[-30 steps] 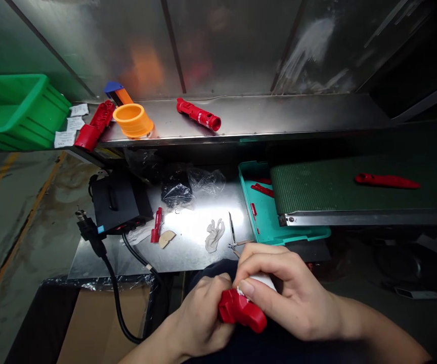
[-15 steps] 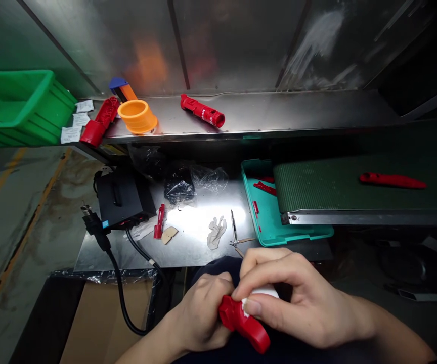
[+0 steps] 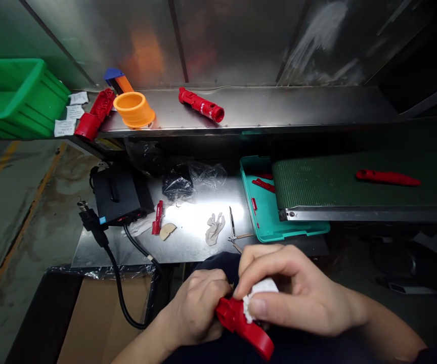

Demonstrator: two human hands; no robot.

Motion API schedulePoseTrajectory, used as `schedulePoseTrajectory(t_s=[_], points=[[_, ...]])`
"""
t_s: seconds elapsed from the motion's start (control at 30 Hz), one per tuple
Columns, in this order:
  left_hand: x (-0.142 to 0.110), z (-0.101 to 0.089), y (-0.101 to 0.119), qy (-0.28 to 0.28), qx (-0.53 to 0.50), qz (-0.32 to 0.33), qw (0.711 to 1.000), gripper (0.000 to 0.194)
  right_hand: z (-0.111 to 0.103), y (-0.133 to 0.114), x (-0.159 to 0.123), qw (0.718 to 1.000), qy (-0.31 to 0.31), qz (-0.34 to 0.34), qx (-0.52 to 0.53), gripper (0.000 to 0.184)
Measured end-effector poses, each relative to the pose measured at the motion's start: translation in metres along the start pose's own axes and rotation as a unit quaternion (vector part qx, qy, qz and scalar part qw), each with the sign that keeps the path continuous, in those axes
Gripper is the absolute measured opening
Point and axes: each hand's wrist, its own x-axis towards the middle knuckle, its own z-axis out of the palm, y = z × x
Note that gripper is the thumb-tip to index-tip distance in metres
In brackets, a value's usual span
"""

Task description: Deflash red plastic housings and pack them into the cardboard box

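I'm watching the red moulded plastic part point(image 3: 241, 323) tipping lower in the bottom middle of the frame, its long end swinging down toward the edge of the view, while more of the white cloth wad point(image 3: 260, 298) is showing against its upper end than a moment ago. The left hand point(image 3: 198, 306) is staying closed around the part, with its fingers wrapping over the top, and the right hand point(image 3: 298, 290) is pinching the wad between thumb and fingers, pressing it onto the red surface. Both hands are hiding the middle of the part, so I can't see what the wad is touching underneath. Just beyond them, the fine snips point(image 3: 232, 225) are lying on the metal worktop point(image 3: 191, 253) near the teal tray point(image 3: 267, 231), beside a crumpled white glove point(image 3: 214, 228). A small red piece point(image 3: 158, 217) and a tan half-round piece point(image 3: 167, 231) are sitting further left, near the black power unit point(image 3: 114, 194). Along the upper left of the frame, the steel shelf point(image 3: 264, 106) is carrying an orange plastic cup point(image 3: 134, 109) and a red plastic handle point(image 3: 201, 104), while a long red strip point(image 3: 388, 177) is lying on the green conveyor belt point(image 3: 336, 184) at the right.
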Motion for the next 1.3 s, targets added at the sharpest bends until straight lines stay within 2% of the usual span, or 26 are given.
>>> schedulePoseTrajectory(t_s=[0.07,0.1,0.13,0.23,0.3,0.4,0.47,0.5,0.57,0.63,0.67,0.73,0.83,0.87,0.97,1.07,1.17,1.3], points=[[0.003,0.000,0.000,-0.033,0.102,0.134,0.985,0.022,0.001,-0.005,0.000,0.995,-0.015,-0.041,-0.088,0.013],[0.005,0.000,0.000,-0.042,0.143,0.178,0.973,0.023,0.002,-0.007,0.000,0.992,-0.014,-0.053,-0.112,0.014],[0.006,0.000,0.000,-0.045,0.167,0.191,0.966,0.024,0.003,-0.008,0.000,0.991,-0.009,-0.057,-0.124,0.014],[0.007,0.001,-0.001,-0.058,0.198,0.176,0.962,0.022,0.007,-0.009,-0.002,0.990,0.015,-0.050,-0.134,0.014],[0.005,0.000,-0.002,-0.062,0.213,0.162,0.962,0.019,0.010,-0.001,-0.001,0.994,0.032,-0.026,-0.102,0.012],[-0.003,-0.002,-0.007,-0.062,0.199,0.152,0.966,0.016,0.005,0.033,0.012,0.997,0.040,0.072,-0.014,0.027],[-0.010,-0.004,-0.015,-0.016,0.151,0.112,0.982,0.015,-0.007,0.072,0.032,0.988,0.066,0.133,-0.042,0.036],[-0.013,-0.005,-0.020,0.023,0.125,0.069,0.990,0.015,-0.015,0.094,0.045,0.975,0.106,0.146,-0.126,0.038],[-0.016,-0.008,-0.033,0.136,0.043,-0.065,0.988,0.016,-0.033,0.138,0.072,0.953,0.158,0.152,-0.211,0.034],[-0.017,-0.014,-0.047,0.231,-0.058,-0.195,0.952,0.020,-0.050,0.177,0.099,0.927,0.186,0.159,-0.285,0.026],[-0.017,-0.018,-0.054,0.270,-0.123,-0.242,0.924,0.026,-0.056,0.193,0.112,0.915,0.188,0.166,-0.316,0.023],[-0.021,-0.030,-0.067,0.332,-0.244,-0.278,0.868,0.040,-0.060,0.220,0.137,0.896,0.176,0.180,-0.366,0.022],[-0.034,-0.055,-0.083,0.403,-0.373,-0.284,0.786,0.050,-0.045,0.254,0.181,0.886,0.127,0.196,-0.400,0.027],[-0.039,-0.064,-0.087,0.416,-0.387,-0.286,0.772,0.051,-0.036,0.264,0.198,0.886,0.111,0.200,-0.403,0.027],[-0.055,-0.087,-0.096,0.436,-0.397,-0.297,0.752,0.057,-0.006,0.292,0.254,0.892,0.084,0.218,-0.387,0.030],[-0.067,-0.105,-0.104,0.467,-0.387,-0.300,0.736,0.064,0.014,0.309,0.295,0.903,0.091,0.243,-0.343,0.032],[-0.074,-0.117,-0.114,0.487,-0.370,-0.295,0.734,0.061,0.026,0.309,0.303,0.920,0.107,0.270,-0.261,0.030],[-0.071,-0.125,-0.126,0.505,-0.284,-0.261,0.772,0.051,0.045,0.280,0.260,0.945,0.109,0.295,-0.087,0.026]])
